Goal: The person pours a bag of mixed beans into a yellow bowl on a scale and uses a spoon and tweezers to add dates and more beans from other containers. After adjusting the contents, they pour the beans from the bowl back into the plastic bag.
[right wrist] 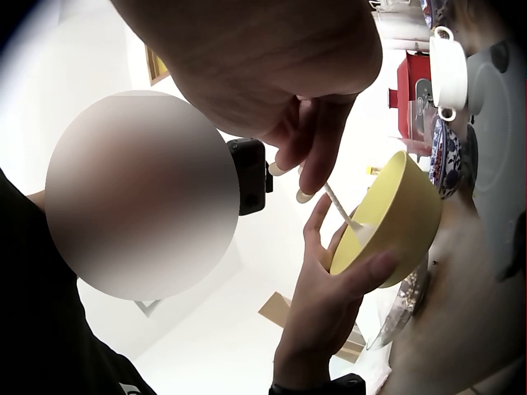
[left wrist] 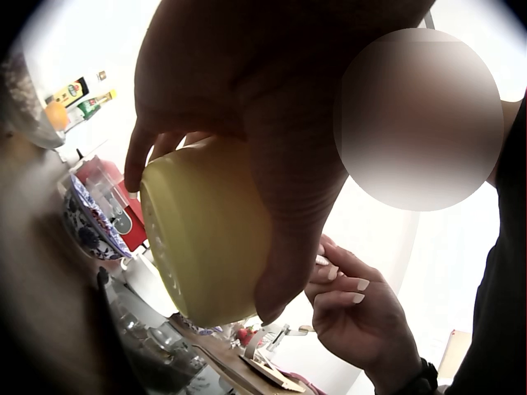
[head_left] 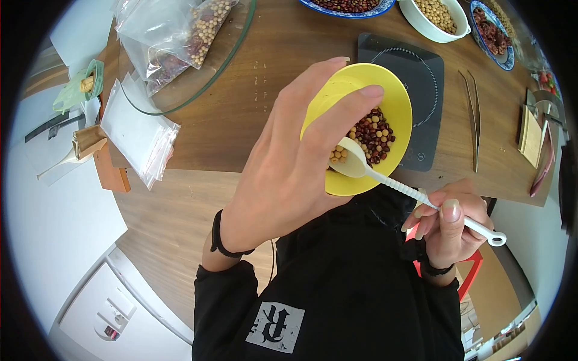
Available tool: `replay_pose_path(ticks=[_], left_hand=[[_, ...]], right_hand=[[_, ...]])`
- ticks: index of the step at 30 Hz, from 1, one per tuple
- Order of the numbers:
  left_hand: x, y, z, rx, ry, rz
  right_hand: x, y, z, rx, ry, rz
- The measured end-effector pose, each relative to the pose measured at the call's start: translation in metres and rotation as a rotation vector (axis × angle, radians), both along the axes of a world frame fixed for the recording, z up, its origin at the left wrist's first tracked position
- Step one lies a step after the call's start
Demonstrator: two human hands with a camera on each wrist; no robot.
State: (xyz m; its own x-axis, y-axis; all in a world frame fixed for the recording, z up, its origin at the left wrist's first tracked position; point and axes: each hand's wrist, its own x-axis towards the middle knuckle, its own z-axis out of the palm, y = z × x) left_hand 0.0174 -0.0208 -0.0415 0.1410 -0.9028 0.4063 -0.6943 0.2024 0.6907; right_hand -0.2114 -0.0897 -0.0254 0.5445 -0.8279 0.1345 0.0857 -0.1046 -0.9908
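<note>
A yellow bowl [head_left: 394,120] is gripped by the left hand [head_left: 286,153], thumb over the rim and fingers round the side; the bowl is tilted. Dark red and pale beans [head_left: 376,135] lie inside it. The right hand [head_left: 454,222] pinches the ribbed handle of a white spoon [head_left: 355,162], whose bowl dips into the yellow one and carries a few pale beans. In the left wrist view the left hand [left wrist: 288,132] covers one side of the yellow bowl [left wrist: 206,239]. The right wrist view shows the spoon's tip inside the bowl [right wrist: 412,222].
Below the bowl is a black cooktop [head_left: 430,108]. Tweezers [head_left: 474,120] lie right of it. Dishes of beans, including a white pot [head_left: 442,37], stand at the back. A glass plate [head_left: 232,57] with bean bags and a stack of clear bags [head_left: 138,132] are at left.
</note>
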Motion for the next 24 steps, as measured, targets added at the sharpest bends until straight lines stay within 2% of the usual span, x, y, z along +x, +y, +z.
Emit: replay_pose_path(ticks=[9, 15, 22, 24], left_hand=[[0.0005, 0.0011, 0.0017, 0.034, -0.03, -0.004], [0.0, 0.0024, 0.0034, 0.091, 0.04, 0.033], [-0.0013, 0.0002, 0.0011, 0.088, 0.014, 0.045], [-0.0011, 0.0007, 0.0012, 0.083, 0.004, 0.043]], right_hand=[[0.0083, 0.0001, -0.0022, -0.081, -0.059, 0.096], [0.0048, 0.0005, -0.0016, -0.075, -0.055, 0.123], [0.007, 0.0041, -0.0047, -0.12, -0.042, 0.067], [0.0099, 0.0053, -0.0028, -0.072, -0.071, 0.064]])
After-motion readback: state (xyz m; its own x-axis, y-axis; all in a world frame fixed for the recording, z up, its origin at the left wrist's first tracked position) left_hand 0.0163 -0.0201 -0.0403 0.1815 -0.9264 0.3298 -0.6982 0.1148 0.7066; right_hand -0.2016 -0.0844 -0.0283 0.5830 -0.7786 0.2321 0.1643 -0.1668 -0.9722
